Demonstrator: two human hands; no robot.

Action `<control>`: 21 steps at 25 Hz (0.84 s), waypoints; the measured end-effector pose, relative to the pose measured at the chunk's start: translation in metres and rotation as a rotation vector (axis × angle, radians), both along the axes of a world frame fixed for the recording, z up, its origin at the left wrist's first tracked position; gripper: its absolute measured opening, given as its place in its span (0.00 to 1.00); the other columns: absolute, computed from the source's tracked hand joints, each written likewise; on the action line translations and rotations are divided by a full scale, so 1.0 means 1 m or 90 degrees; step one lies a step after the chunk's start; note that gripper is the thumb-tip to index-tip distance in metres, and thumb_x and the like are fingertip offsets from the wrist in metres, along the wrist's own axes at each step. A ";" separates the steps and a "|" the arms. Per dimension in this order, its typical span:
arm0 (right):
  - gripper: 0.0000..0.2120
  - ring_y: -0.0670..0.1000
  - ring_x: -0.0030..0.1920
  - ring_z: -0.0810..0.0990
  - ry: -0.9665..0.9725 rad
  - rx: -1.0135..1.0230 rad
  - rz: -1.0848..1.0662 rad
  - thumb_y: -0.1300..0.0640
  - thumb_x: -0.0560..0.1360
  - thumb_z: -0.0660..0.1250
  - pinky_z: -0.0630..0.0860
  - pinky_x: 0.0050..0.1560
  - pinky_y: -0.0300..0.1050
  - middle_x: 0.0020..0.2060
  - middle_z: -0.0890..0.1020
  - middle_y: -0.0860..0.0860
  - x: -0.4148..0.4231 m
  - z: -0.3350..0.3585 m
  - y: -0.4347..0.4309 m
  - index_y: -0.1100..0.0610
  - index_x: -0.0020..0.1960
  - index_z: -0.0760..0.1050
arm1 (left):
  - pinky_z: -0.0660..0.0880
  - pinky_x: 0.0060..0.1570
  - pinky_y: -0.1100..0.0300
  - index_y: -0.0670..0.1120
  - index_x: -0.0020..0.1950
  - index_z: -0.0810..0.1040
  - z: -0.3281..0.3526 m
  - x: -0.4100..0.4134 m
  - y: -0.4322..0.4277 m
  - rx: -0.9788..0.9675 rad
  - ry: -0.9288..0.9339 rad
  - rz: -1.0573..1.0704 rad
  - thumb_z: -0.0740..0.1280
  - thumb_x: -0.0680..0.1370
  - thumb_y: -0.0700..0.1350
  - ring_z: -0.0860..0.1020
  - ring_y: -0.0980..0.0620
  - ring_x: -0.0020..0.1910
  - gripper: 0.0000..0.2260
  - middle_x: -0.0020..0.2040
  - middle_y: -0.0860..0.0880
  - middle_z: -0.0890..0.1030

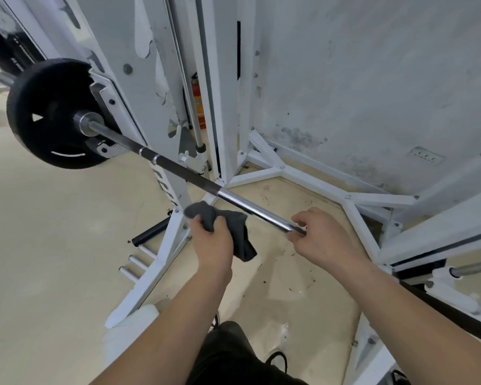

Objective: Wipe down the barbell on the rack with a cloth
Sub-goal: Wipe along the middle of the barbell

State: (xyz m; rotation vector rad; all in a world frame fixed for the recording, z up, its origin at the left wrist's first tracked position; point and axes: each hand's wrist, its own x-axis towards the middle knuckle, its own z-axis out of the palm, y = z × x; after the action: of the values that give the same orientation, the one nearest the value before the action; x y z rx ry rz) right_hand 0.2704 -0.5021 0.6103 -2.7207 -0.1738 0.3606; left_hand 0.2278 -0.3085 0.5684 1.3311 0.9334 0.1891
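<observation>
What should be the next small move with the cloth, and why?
Probably lift the left hand so its crumpled dark grey cloth meets the shiny steel barbell shaft; the cloth sits just below it, while the right hand already grips the bar.

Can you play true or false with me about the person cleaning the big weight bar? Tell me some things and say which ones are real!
1. The left hand holds a dark grey cloth. True.
2. The right hand is gripping the barbell. True.
3. The cloth is wrapped around the barbell. False: it is bunched in the left hand, just beside the bar, and it is hard to tell if it touches.
4. The weight plate on the bar is bright red. False: it is black.
5. The rack is painted white. True.
6. The barbell lies on the floor. False: it sits up on the rack.
</observation>
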 end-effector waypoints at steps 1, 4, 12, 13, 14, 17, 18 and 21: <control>0.11 0.52 0.50 0.76 -0.001 -0.010 0.006 0.54 0.76 0.68 0.80 0.49 0.53 0.49 0.77 0.49 0.002 -0.003 0.006 0.54 0.57 0.82 | 0.77 0.47 0.55 0.51 0.62 0.73 0.000 0.011 0.003 -0.065 0.002 -0.002 0.63 0.81 0.44 0.80 0.48 0.49 0.10 0.53 0.47 0.81; 0.12 0.52 0.50 0.75 -0.035 -0.008 -0.012 0.61 0.75 0.66 0.78 0.46 0.50 0.48 0.77 0.49 0.002 -0.008 0.015 0.55 0.55 0.84 | 0.81 0.57 0.42 0.48 0.56 0.76 0.000 0.029 -0.014 -0.165 0.007 -0.032 0.64 0.78 0.43 0.83 0.37 0.55 0.08 0.54 0.40 0.84; 0.17 0.53 0.55 0.78 -0.072 0.066 -0.062 0.63 0.77 0.64 0.79 0.55 0.52 0.48 0.76 0.47 -0.004 -0.008 0.008 0.55 0.62 0.82 | 0.82 0.32 0.55 0.45 0.54 0.76 0.007 0.029 -0.011 -0.250 0.025 0.038 0.65 0.80 0.36 0.84 0.48 0.33 0.06 0.45 0.42 0.85; 0.16 0.53 0.54 0.78 -0.076 0.065 -0.062 0.63 0.77 0.63 0.78 0.55 0.52 0.48 0.76 0.46 -0.006 -0.009 0.007 0.55 0.62 0.82 | 0.81 0.31 0.56 0.45 0.57 0.75 0.008 0.031 -0.009 -0.260 0.013 0.053 0.64 0.80 0.37 0.84 0.49 0.33 0.08 0.45 0.43 0.85; 0.16 0.53 0.55 0.78 -0.079 0.068 -0.065 0.63 0.77 0.63 0.78 0.55 0.51 0.48 0.77 0.47 -0.007 -0.009 0.006 0.55 0.62 0.82 | 0.83 0.35 0.54 0.46 0.60 0.75 0.012 0.027 -0.015 -0.259 0.034 0.023 0.65 0.79 0.37 0.85 0.47 0.37 0.10 0.47 0.43 0.85; 0.16 0.54 0.57 0.79 -0.081 0.095 -0.090 0.64 0.77 0.62 0.78 0.58 0.53 0.52 0.80 0.50 -0.007 -0.006 0.005 0.55 0.61 0.82 | 0.82 0.36 0.55 0.42 0.55 0.80 0.032 -0.006 -0.047 -0.230 0.123 -0.270 0.69 0.76 0.37 0.85 0.46 0.37 0.09 0.44 0.41 0.85; 0.16 0.54 0.57 0.79 -0.086 0.106 -0.100 0.64 0.78 0.62 0.78 0.58 0.52 0.53 0.81 0.50 -0.006 -0.004 0.003 0.55 0.61 0.82 | 0.80 0.33 0.58 0.41 0.52 0.82 0.039 -0.011 -0.049 -0.205 0.123 -0.333 0.70 0.75 0.37 0.83 0.47 0.33 0.06 0.41 0.41 0.85; 0.16 0.52 0.55 0.79 -0.073 0.147 -0.149 0.64 0.79 0.62 0.77 0.57 0.48 0.54 0.81 0.48 -0.006 0.003 -0.008 0.55 0.62 0.82 | 0.79 0.33 0.58 0.45 0.50 0.82 0.075 0.012 -0.015 0.003 0.013 -0.314 0.71 0.74 0.43 0.83 0.49 0.35 0.06 0.40 0.47 0.86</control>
State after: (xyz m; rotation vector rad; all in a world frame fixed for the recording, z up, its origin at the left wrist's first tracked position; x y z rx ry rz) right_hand 0.2645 -0.5101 0.6132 -2.4980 0.0680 0.1091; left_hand 0.2393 -0.3235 0.6434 1.5270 0.5961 -0.2023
